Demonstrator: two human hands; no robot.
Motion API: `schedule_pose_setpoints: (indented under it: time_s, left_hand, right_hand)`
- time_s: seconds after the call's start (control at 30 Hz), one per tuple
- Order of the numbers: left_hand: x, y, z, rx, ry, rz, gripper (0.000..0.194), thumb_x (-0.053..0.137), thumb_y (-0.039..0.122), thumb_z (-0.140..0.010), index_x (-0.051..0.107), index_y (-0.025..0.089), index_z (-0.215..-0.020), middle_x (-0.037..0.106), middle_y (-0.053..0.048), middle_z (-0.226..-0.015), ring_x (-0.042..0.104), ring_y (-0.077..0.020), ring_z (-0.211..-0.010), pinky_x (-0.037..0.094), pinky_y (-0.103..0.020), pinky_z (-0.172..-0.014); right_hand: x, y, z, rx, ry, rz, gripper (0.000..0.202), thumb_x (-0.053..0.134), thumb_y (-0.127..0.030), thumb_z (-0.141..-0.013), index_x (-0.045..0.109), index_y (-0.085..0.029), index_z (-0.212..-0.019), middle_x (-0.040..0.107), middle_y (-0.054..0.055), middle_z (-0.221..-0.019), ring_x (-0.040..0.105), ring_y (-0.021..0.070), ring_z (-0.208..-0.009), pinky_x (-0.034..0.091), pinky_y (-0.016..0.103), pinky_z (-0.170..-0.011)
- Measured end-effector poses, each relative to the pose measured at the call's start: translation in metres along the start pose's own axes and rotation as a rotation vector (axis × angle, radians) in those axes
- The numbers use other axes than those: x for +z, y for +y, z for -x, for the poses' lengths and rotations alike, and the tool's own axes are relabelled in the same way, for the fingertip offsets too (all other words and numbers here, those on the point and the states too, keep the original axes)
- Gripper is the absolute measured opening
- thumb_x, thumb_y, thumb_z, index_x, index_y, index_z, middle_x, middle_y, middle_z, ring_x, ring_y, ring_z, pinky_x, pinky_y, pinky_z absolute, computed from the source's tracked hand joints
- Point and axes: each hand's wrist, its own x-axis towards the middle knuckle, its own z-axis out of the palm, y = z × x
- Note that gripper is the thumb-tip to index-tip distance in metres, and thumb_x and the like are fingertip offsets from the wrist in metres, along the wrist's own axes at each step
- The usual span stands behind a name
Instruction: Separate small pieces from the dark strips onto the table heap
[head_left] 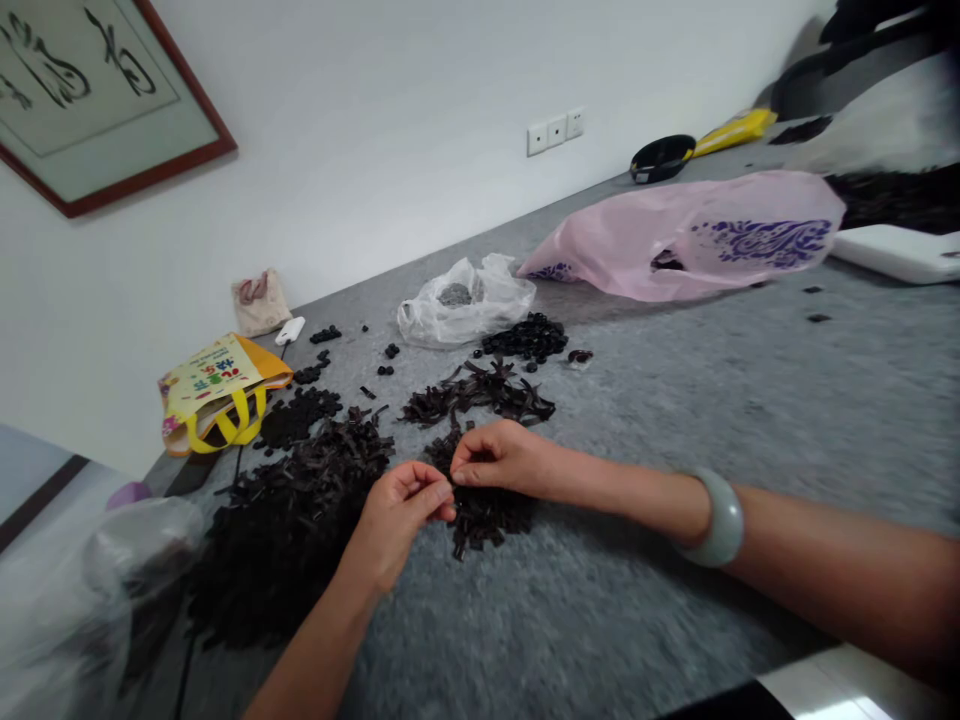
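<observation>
My left hand (403,512) and my right hand (504,456) meet fingertip to fingertip, both in a pinch. Whatever sits between the fingers is too small and hidden to make out. Beneath them lies a small pile of short dark strips (484,525). A looser heap of longer dark strips (480,392) lies just beyond my hands. To the left spreads a large heap of black strips and pieces (285,540). Small round black pieces (532,338) are gathered past the strips, beside a crumpled clear plastic bag (469,305).
On the grey surface (712,430) stand a yellow handled bag (225,385), a small cloth pouch (257,305) and a white device (290,330). A pink plastic bag (622,240) lies at the back right, near a black ring-shaped object (663,158). Clear plastic (67,610) covers the front left.
</observation>
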Motion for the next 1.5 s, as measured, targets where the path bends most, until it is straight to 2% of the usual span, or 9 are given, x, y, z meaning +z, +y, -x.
schedule_pose_setpoints:
  time_s: [0.2, 0.37, 0.47, 0.73, 1.17, 1.37, 1.5]
  left_hand:
    - [0.004, 0.005, 0.001, -0.103, 0.008, 0.234, 0.041, 0.092, 0.040, -0.058, 0.063, 0.014, -0.071, 0.062, 0.002, -0.066, 0.057, -0.0090, -0.060, 0.047, -0.023, -0.063]
    - [0.005, 0.000, 0.002, -0.127, -0.005, 0.327, 0.040, 0.092, 0.039, -0.060, 0.063, 0.015, -0.074, 0.062, 0.001, -0.068, 0.057, -0.0086, -0.059, 0.047, -0.023, -0.062]
    - [0.005, -0.002, 0.004, -0.125, -0.018, 0.334, 0.039, 0.091, 0.040, -0.062, 0.063, 0.015, -0.075, 0.062, 0.001, -0.068, 0.057, -0.0089, -0.060, 0.047, -0.023, -0.062]
    - [-0.002, 0.009, 0.010, -0.124, -0.027, 0.380, 0.035, 0.090, 0.033, -0.062, 0.061, 0.016, -0.070, 0.066, -0.001, -0.072, 0.060, -0.0109, -0.064, 0.048, -0.025, -0.065]
    - [0.001, 0.020, 0.015, -0.044, 0.034, 0.196, 0.028, 0.082, 0.032, -0.064, 0.058, 0.017, -0.066, 0.057, 0.004, -0.059, 0.049, -0.0090, -0.057, 0.046, -0.027, -0.065]
    - [-0.002, 0.021, 0.017, -0.030, 0.044, 0.135, 0.022, 0.079, 0.025, -0.062, 0.063, 0.017, -0.075, 0.056, 0.006, -0.061, 0.049, -0.0082, -0.054, 0.048, -0.028, -0.066]
    - [-0.002, 0.020, 0.017, -0.047, 0.010, 0.012, 0.024, 0.079, 0.028, -0.063, 0.071, 0.015, -0.082, 0.062, 0.001, -0.073, 0.054, -0.0106, -0.063, 0.046, -0.027, -0.067]
  right_hand:
    - [-0.006, -0.005, 0.005, -0.185, -0.032, 0.040, 0.026, 0.075, -0.034, -0.083, 0.071, -0.016, -0.102, 0.068, 0.001, -0.085, 0.059, 0.0134, -0.076, 0.044, 0.023, -0.066]
    - [-0.001, -0.009, 0.010, -0.413, 0.039, 0.343, 0.014, 0.067, -0.023, -0.092, 0.072, -0.017, -0.103, 0.068, 0.003, -0.089, 0.062, 0.0141, -0.079, 0.045, 0.025, -0.070]
    - [0.001, -0.011, 0.011, -0.503, 0.087, 0.421, 0.013, 0.064, -0.021, -0.092, 0.071, -0.016, -0.102, 0.068, 0.005, -0.091, 0.062, 0.0145, -0.080, 0.046, 0.025, -0.071]
    - [0.002, -0.013, 0.010, -0.451, 0.168, 0.320, 0.014, 0.064, -0.010, -0.081, 0.069, -0.016, -0.093, 0.065, 0.001, -0.081, 0.057, 0.0116, -0.070, 0.043, 0.022, -0.062]
    - [-0.003, -0.016, 0.015, -0.406, 0.093, 0.348, 0.018, 0.065, -0.011, -0.080, 0.070, -0.018, -0.096, 0.065, 0.001, -0.084, 0.055, 0.0111, -0.069, 0.043, 0.023, -0.064]
    - [-0.003, -0.016, 0.016, -0.415, 0.081, 0.355, 0.018, 0.065, -0.010, -0.080, 0.071, -0.016, -0.096, 0.061, 0.000, -0.082, 0.055, 0.0105, -0.067, 0.042, 0.022, -0.062]
    - [-0.001, -0.018, 0.017, -0.431, 0.071, 0.365, 0.018, 0.063, -0.010, -0.080, 0.071, -0.015, -0.096, 0.062, 0.001, -0.083, 0.056, 0.0100, -0.066, 0.041, 0.021, -0.060]
